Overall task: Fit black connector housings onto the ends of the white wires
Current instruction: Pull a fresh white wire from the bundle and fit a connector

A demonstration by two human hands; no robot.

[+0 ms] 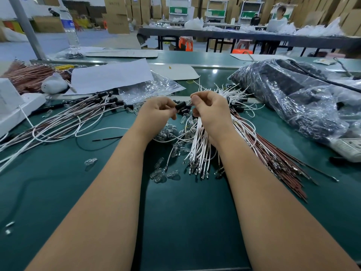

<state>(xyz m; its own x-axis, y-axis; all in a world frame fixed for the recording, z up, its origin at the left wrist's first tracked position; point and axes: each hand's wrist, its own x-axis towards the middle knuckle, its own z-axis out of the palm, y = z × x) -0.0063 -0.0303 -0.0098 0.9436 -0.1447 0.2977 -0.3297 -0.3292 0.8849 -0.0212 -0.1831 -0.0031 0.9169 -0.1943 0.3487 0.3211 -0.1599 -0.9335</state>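
My left hand (158, 111) pinches a black connector housing (180, 105) between thumb and fingers over the middle of the green table. My right hand (210, 110) is curled just right of it, fingertips pinched together close to the housing; what they hold is too small to make out. A bundle of white wires (199, 147) with metal terminals lies under my right wrist. More white wire ends (234, 92) fan out behind my right hand. Several black housings (186, 112) lie between my hands.
Finished wires with black housings (82, 114) spread across the left. Small clear glass bulbs (166, 174) are scattered in the middle. A clear bag of black parts (289, 94) fills the right. Brown wires (277, 159) lie at right; a white machine (15, 106) at left.
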